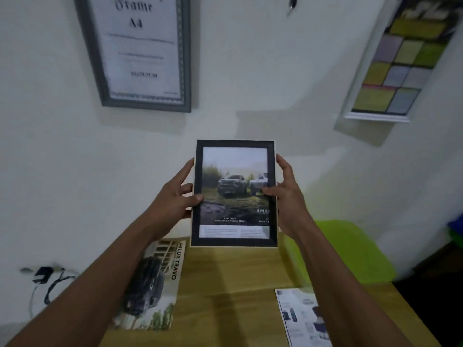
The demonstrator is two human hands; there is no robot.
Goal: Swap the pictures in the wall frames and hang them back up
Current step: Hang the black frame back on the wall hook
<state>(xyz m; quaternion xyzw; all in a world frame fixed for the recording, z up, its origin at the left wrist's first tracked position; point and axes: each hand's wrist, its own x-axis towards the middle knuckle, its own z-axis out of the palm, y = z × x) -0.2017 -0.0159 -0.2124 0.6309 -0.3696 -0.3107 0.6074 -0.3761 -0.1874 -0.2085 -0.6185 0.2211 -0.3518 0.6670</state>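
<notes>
I hold a small black picture frame (234, 194) upright in front of the white wall, above the wooden table. It shows a picture of two trucks in a field. My left hand (176, 196) grips its left edge and my right hand (288, 194) grips its right edge, thumbs on the front. A grey frame (100, 71) with an "A4" sample sheet hangs on the wall at the upper left. A white frame (355, 96) with coloured squares hangs at the upper right. A wall hook (292, 6) shows near the top, between the two hung frames.
On the wooden table (230, 284) lie a truck brochure page (152, 284) at the left and a printed page (303, 319) at the right front. A green plastic bin (350, 249) stands beyond the table's right side. A plug and cables (47, 279) hang at the lower left wall.
</notes>
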